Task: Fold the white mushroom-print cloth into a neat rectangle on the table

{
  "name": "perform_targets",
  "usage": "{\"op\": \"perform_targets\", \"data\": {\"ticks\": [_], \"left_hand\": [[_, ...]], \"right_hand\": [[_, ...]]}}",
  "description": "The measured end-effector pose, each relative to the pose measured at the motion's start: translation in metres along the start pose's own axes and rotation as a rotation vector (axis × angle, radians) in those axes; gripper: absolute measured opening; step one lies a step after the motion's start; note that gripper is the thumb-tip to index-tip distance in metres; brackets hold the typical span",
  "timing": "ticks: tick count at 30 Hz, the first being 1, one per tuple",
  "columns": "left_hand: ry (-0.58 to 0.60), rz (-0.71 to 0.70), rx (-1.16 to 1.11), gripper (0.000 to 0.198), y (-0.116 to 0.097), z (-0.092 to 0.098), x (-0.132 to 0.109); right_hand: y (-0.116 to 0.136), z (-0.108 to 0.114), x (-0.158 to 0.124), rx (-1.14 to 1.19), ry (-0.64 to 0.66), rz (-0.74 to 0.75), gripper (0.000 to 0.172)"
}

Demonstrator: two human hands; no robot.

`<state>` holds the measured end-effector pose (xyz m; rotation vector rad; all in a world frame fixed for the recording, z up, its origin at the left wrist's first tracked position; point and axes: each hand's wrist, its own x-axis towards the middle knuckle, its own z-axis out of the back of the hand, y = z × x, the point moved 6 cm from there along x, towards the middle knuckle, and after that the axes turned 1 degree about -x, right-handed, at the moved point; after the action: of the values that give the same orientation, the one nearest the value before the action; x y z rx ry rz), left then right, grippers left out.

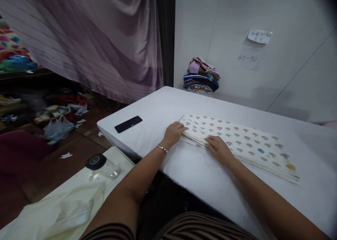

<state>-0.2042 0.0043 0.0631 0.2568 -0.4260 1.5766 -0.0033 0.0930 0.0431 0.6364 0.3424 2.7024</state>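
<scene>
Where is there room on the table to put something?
Bare table between the phone and the cloth, and along the near edge. Crowded at the cloth's left end, under the left hand and right hand.

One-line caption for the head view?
Left hand and right hand rest on a folded patterned cloth on a white table.

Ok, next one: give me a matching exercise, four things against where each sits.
1 flat black phone
2 folded white cloth with grey printed shapes
3 pile of folded colourful clothes
4 clear jar with black lid

A by the far wall
B on the low cream surface
C under left hand and right hand
D on the white table, left of the cloth

Pairs: 1-D, 2-C, 3-A, 4-B
</scene>
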Motion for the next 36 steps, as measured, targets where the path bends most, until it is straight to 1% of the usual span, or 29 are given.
{"op": "perform_targets", "data": {"ticks": [3, 5, 9, 10, 12, 14, 15, 18, 20, 24, 26, 28, 31, 33, 36], "left_hand": [[0.081, 0.066, 0.01, 0.029, 0.011, -0.012, -0.006], [0.122, 0.091, -0.025, 0.03, 0.014, -0.017, -0.01], [0.113, 0.125, -0.139, 0.041, 0.014, -0.013, -0.017], [0.102, 0.137, -0.156, 0.042, 0.013, -0.011, -0.017], [0.072, 0.148, -0.166, 0.036, 0.012, -0.005, -0.016], [0.049, 0.117, -0.146, 0.028, 0.008, 0.0, -0.013], [0.057, 0.082, -0.133, 0.024, 0.006, 0.001, -0.011], [0.144, -0.019, -0.112, 0.017, -0.001, -0.002, -0.005], [0.188, -0.036, -0.111, 0.015, -0.001, -0.005, -0.002], [0.203, -0.061, -0.107, 0.014, 0.001, -0.009, 0.002], [0.187, -0.069, -0.128, 0.017, 0.001, -0.009, 0.002], [0.156, -0.07, -0.153, 0.022, 0.001, -0.008, 0.001], [0.138, -0.092, -0.175, 0.022, 0.001, -0.007, -0.004], [0.149, -0.102, -0.181, 0.019, 0.002, -0.006, -0.007], [0.185, -0.11, -0.158, 0.021, 0.002, -0.006, -0.006]], "right_hand": [[0.003, -0.006, -0.004, -0.011, -0.017, 0.024, 0.032], [0.004, -0.007, -0.007, -0.002, -0.018, 0.022, 0.031], [0.003, -0.003, -0.004, 0.076, 0.027, -0.033, 0.029], [0.003, -0.002, -0.001, 0.098, 0.042, -0.054, 0.029], [0.003, -0.001, 0.006, 0.123, 0.064, -0.095, 0.03], [0.004, -0.003, 0.014, 0.116, 0.078, -0.111, 0.031], [0.006, -0.006, 0.017, 0.103, 0.085, -0.109, 0.03], [0.011, -0.013, 0.026, 0.056, 0.107, -0.089, 0.026], [0.012, -0.016, 0.028, 0.045, 0.116, -0.097, 0.025], [0.008, -0.015, 0.03, 0.107, 0.115, -0.158, 0.025], [0.007, -0.014, 0.03, 0.118, 0.109, -0.174, 0.026], [0.008, -0.012, 0.029, 0.077, 0.091, -0.184, 0.026], [0.013, -0.011, 0.026, 0.002, 0.07, -0.159, 0.026], [0.017, -0.012, 0.024, -0.006, 0.069, -0.125, 0.023], [0.018, -0.013, 0.024, 0.02, 0.086, -0.098, 0.019]]}}
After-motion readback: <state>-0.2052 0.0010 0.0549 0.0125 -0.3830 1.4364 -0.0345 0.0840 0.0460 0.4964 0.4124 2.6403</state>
